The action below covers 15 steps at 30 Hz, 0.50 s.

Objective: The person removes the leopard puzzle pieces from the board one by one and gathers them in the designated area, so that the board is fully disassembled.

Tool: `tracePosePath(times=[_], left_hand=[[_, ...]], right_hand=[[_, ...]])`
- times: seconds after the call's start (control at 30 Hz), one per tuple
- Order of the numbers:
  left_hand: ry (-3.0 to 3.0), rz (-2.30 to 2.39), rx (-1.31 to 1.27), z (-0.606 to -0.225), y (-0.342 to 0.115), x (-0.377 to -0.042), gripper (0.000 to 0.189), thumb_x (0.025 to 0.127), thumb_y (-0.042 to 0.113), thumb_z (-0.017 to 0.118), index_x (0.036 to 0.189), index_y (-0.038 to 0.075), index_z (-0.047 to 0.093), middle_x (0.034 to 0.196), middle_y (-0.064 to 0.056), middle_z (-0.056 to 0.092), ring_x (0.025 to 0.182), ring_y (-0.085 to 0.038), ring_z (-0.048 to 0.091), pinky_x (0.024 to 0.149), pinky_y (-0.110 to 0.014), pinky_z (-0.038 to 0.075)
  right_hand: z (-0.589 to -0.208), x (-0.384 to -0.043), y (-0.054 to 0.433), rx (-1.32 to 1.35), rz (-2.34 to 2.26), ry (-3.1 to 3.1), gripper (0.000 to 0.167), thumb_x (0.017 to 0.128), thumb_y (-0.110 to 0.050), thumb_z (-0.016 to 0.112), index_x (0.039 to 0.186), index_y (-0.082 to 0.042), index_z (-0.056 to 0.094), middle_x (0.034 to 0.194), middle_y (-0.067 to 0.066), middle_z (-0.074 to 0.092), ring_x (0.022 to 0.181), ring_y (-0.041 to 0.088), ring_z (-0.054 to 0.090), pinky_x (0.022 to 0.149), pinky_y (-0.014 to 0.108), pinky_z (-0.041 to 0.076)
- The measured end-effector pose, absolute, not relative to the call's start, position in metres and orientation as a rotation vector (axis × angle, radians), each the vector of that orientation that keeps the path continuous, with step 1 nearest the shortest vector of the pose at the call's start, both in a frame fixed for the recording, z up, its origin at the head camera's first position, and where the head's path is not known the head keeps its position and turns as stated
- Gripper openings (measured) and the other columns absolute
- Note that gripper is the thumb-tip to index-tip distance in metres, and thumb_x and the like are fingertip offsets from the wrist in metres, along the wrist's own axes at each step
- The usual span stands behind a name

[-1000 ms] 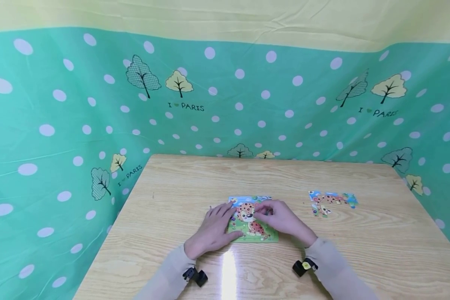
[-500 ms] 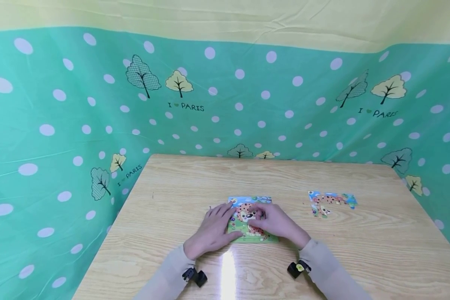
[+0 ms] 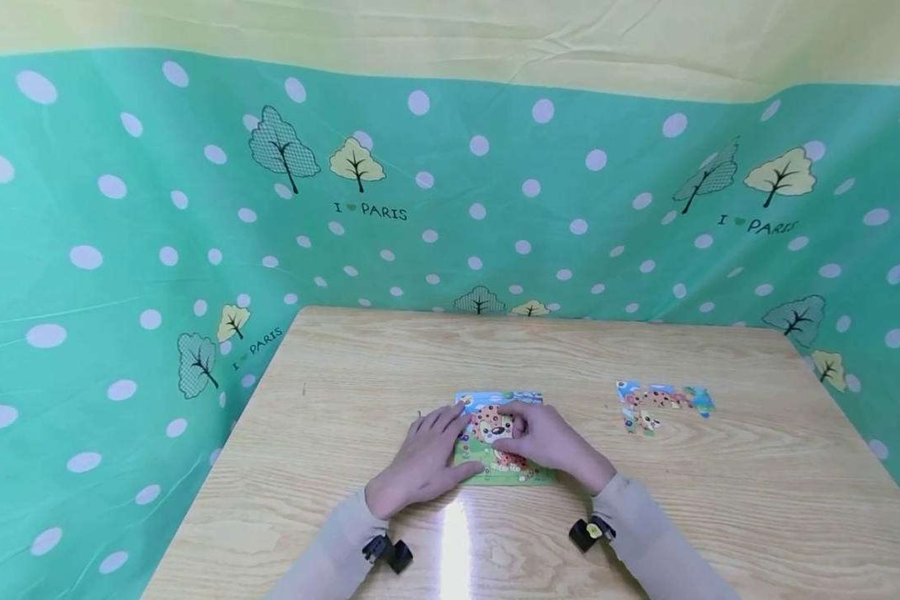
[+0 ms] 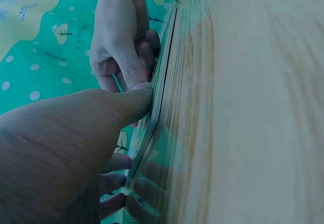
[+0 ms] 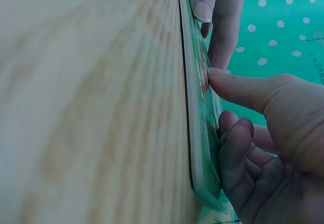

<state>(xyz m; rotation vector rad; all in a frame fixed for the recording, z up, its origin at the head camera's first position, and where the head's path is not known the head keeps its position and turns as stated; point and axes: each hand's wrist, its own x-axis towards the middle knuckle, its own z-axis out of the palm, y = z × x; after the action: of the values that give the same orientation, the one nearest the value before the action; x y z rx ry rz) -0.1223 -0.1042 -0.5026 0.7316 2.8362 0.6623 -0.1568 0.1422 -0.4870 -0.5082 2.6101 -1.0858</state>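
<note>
A flat jigsaw puzzle (image 3: pixel 506 475) with a spotted leopard on grass lies on the table in front of me. My left hand (image 3: pixel 429 457) rests over its left side, thumb on the near part and fingers stretched along the left edge. At the leopard's face, my right hand (image 3: pixel 543 435) touches the puzzle with thumb and index tips set apart; its other fingers are bent. In the right wrist view, the right thumb (image 5: pixel 243 88) lies against the puzzle face. Whether a piece is pinched there, I cannot make out. The left wrist view shows the left thumb (image 4: pixel 132 102) at the puzzle's near edge.
Several loose puzzle pieces (image 3: pixel 656 397) lie to the right, some joined, with parts of another spotted animal picture. The wooden table (image 3: pixel 345 375) is bounded at the back and sides by a green dotted curtain (image 3: pixel 390 267). A bright reflection shines near the front.
My right hand has shifted a little to the left over the puzzle, and its thumb and index tips have spread further apart. The left hand and the loose pieces stay put.
</note>
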Motion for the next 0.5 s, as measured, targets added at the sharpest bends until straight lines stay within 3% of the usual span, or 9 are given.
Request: tracePosePath(times=[0.5], left_hand=[[2.825,0.691,0.721,-0.5030,-0.1036,-0.1231,0.084,0.101,0.061,0.062,0.165,0.011,0.040,0.175,-0.013,0.033,0.159,-0.040,0.032,0.128,-0.068,0.025]], right_hand=[[-0.4910,-0.1596,0.1434,-0.458,-1.106,2.598,0.056,0.093,-0.028,0.085,0.140,-0.004,0.065,0.075,-0.004,0.061,0.060,0.010,0.050,0.060,0.024,0.043]])
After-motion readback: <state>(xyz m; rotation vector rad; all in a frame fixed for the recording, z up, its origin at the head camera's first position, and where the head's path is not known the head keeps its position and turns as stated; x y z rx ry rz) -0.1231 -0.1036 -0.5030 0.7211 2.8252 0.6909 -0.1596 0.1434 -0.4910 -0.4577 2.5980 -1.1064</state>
